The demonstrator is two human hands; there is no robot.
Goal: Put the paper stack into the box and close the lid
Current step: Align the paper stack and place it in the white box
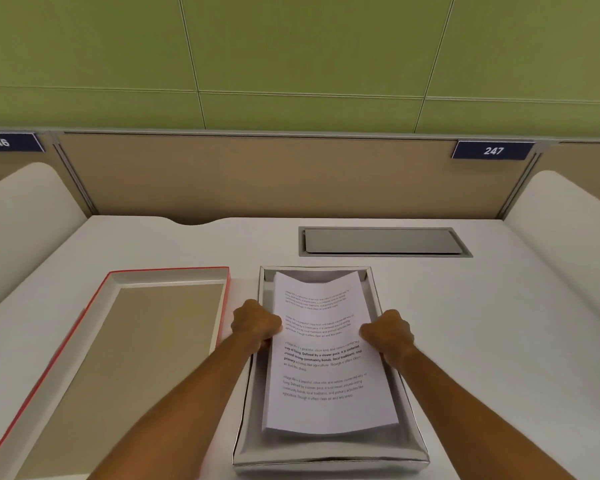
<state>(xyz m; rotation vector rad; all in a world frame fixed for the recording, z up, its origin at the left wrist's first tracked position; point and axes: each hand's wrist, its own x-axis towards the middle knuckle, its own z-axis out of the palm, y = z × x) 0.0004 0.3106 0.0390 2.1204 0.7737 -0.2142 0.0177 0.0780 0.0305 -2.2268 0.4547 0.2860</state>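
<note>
The paper stack (326,355) lies lengthwise, near to far, inside the open box (414,445), pinched at its long edges by the left hand (255,323) and right hand (387,334), while the lid (118,275) waits left, nearer the left grip.

Gripped at both long edges — paper stack (323,355) with printed text, held between left hand (255,323) and right hand (387,332), fingers curled around its sides. Under the grip and around it, open silver box (329,457), the far end of the sheets bent a little near the far wall. Just left of the left-hand grip, lid (146,344) with red rim, lying inside-up on white desk (499,323). Beyond the grip — grey cable hatch (383,241), beige partition (257,174), sign "247" (493,150).
</note>
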